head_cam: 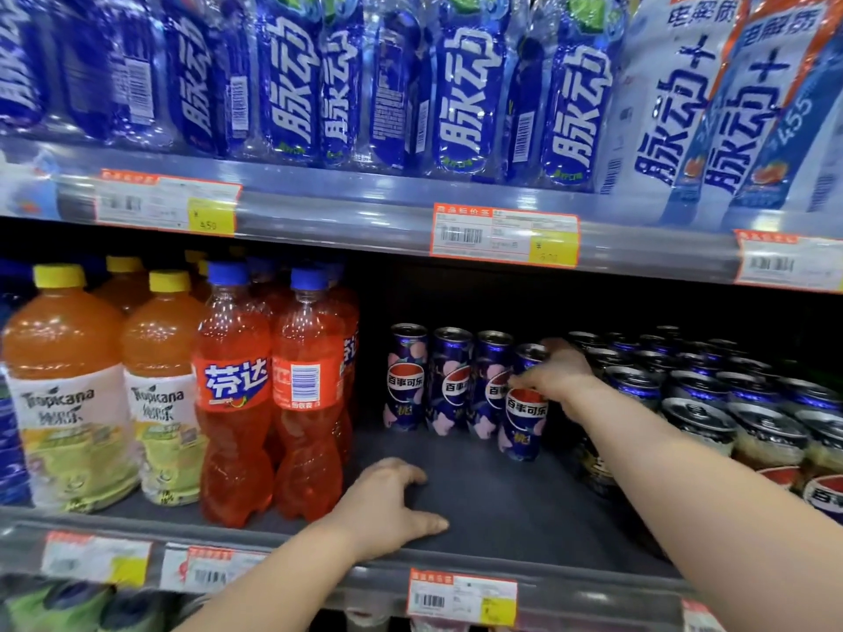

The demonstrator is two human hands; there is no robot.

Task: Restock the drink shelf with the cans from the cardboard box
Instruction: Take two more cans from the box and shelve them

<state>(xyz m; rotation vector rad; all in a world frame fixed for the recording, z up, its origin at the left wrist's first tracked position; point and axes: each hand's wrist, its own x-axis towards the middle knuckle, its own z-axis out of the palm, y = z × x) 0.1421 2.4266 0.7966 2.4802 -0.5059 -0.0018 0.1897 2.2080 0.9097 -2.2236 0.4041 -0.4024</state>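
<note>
There's the right hand (559, 376) at centre-right of the frame, fingers (524, 380) curled round the top of a slim blue cola can (524, 421). The can is upright, just beside the right end of a row of three matching cans (449, 380) on the dark drink shelf (492, 494). At lower centre the left hand (392, 508) rests flat on the shelf's bare front, fingers straight and spread, holding nothing, with orange soda bottles (235, 403) to its left and black-topped cans (698, 403) packed at the right.

Glossy metal cans (524, 403); clear shiny plastic bottles (232, 403); matt grey shelf (492, 508); paper price tags (504, 234).
</note>
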